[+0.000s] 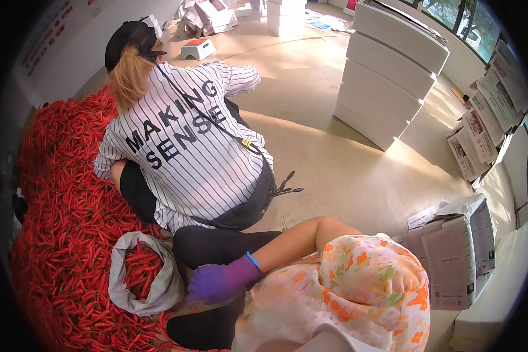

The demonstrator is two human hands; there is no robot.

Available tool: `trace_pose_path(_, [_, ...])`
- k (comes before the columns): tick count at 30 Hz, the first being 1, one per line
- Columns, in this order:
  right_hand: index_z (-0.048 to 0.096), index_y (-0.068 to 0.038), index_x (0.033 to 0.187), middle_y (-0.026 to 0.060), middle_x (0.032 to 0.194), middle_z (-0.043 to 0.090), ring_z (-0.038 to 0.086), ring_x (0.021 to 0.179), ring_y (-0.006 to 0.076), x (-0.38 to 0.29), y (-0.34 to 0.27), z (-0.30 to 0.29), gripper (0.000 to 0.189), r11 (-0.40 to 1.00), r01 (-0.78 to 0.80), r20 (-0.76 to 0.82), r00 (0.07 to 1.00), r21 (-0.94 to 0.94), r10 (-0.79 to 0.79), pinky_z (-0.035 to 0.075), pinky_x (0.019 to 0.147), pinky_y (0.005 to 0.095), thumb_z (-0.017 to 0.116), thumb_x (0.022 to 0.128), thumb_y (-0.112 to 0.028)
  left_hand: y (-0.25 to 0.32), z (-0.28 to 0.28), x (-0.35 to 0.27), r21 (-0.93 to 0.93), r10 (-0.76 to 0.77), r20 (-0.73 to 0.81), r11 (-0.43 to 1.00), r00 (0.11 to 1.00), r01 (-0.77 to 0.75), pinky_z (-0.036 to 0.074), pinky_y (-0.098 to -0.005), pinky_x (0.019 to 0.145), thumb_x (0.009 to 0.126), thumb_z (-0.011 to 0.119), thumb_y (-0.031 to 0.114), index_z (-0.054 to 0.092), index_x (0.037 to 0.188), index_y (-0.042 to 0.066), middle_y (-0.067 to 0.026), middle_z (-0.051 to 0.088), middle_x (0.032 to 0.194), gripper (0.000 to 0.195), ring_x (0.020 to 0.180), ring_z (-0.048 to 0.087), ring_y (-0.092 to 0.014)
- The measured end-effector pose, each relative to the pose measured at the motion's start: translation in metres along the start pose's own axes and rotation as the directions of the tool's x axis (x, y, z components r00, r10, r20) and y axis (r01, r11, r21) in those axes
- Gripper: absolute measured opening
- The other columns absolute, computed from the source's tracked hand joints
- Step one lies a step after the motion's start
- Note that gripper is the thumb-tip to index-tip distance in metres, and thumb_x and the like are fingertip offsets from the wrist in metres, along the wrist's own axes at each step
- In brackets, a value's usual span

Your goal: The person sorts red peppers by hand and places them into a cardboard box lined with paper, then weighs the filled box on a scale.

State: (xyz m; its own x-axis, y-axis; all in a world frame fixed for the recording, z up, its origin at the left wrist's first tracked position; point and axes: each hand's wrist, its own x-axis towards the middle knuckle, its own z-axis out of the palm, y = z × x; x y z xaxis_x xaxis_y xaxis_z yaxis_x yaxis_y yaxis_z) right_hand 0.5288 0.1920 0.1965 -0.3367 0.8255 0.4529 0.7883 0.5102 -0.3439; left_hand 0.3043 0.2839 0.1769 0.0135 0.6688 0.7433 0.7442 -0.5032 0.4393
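Observation:
My right hand (220,284), in a purple glove with a blue cuff edge, hovers between my black-clad legs. Its fingers look curled, but the palm side is hidden, so I cannot tell whether something is inside. Just left of it stands a whitish sack (174,281) with a rolled-down rim. Red chili peppers (143,268) fill the part of the sack that shows. Around the sack, a large heap of red chilies (70,273) covers the floor. My left hand is out of view. Floral cloth (334,281) covers my arm and body.
A person (193,145) in a striped shirt bearing writing crouches close ahead, beside the heap. Stacked white boxes (383,83) stand beyond. Newspaper-lined boxes (449,259) sit at right, with newspaper sheets (484,127) behind. A small white stool (198,49) is farther back.

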Motion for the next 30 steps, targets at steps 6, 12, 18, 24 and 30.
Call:
trace_pose_path(6, [0.053, -0.010, 0.090, 0.0107, 0.079, 0.054, 0.055, 0.067, 0.0268, 0.026, 0.040, 0.013, 0.025, 0.997, -0.065, 0.149, 0.987, 0.046, 0.057, 0.042, 0.056, 0.0379, 0.053, 0.070, -0.026, -0.024, 0.004, 0.005, 0.114, -0.164, -0.054, 0.979, 0.985, 0.170, 0.036, -0.0315, 0.088, 0.087, 0.042, 0.026, 0.032, 0.124, 0.000, -0.0169, 0.040, 0.122, 0.046, 0.109, 0.043, -0.026])
trace_pose_path(12, [0.052, -0.007, 0.092, 0.0073, 0.069, 0.051, 0.053, 0.064, 0.0251, 0.125, 0.014, 0.060, 0.027, 0.896, 0.258, 0.234, 0.905, 0.361, -0.354, 0.040, 0.056, 0.0368, 0.057, 0.067, -0.015, -0.111, -0.048, -0.066, 0.347, -0.377, -0.207, 0.835, 0.903, 0.428, 0.034, -0.0368, 0.090, 0.081, 0.049, 0.012, 0.029, 0.124, -0.004, -0.0196, 0.042, 0.119, 0.050, 0.107, 0.044, -0.031])
trace_pose_path(18, [0.053, -0.004, 0.099, 0.0140, 0.084, 0.056, 0.053, 0.075, 0.0316, 0.217, -0.048, 0.154, 0.034, 0.623, 0.559, 0.396, 0.482, 0.548, -0.781, 0.042, 0.066, 0.0393, 0.058, 0.066, -0.009, -0.107, -0.120, -0.189, 0.191, -0.705, -0.315, 0.608, 0.635, 0.771, 0.042, -0.0325, 0.079, 0.073, 0.054, 0.002, 0.038, 0.119, 0.001, -0.0143, 0.051, 0.108, 0.049, 0.090, 0.054, -0.025])
trace_pose_path(24, [0.056, -0.004, 0.093, 0.0157, 0.081, 0.057, 0.054, 0.077, 0.0317, 0.222, -0.065, 0.296, 0.024, 0.426, 0.723, 0.508, 0.120, 0.544, -0.853, 0.043, 0.066, 0.0393, 0.056, 0.071, -0.013, 0.013, -0.131, -0.244, 0.229, -0.723, -0.629, 0.178, 0.285, 0.957, 0.043, -0.0364, 0.074, 0.073, 0.056, 0.013, 0.033, 0.121, 0.004, -0.0163, 0.051, 0.102, 0.054, 0.084, 0.053, -0.029])
trace_pose_path(30, [0.059, -0.005, 0.083, 0.0161, 0.080, 0.058, 0.056, 0.078, 0.0323, 0.195, -0.053, 0.375, 0.024, 0.023, 0.748, 0.544, -0.460, 0.663, -0.702, 0.045, 0.066, 0.0393, 0.053, 0.071, -0.025, 0.140, -0.121, -0.268, 0.190, -0.442, -0.897, -0.400, -0.007, 0.896, 0.039, -0.0394, 0.080, 0.074, 0.056, 0.019, 0.033, 0.122, 0.005, -0.0179, 0.049, 0.106, 0.055, 0.094, 0.048, -0.032])
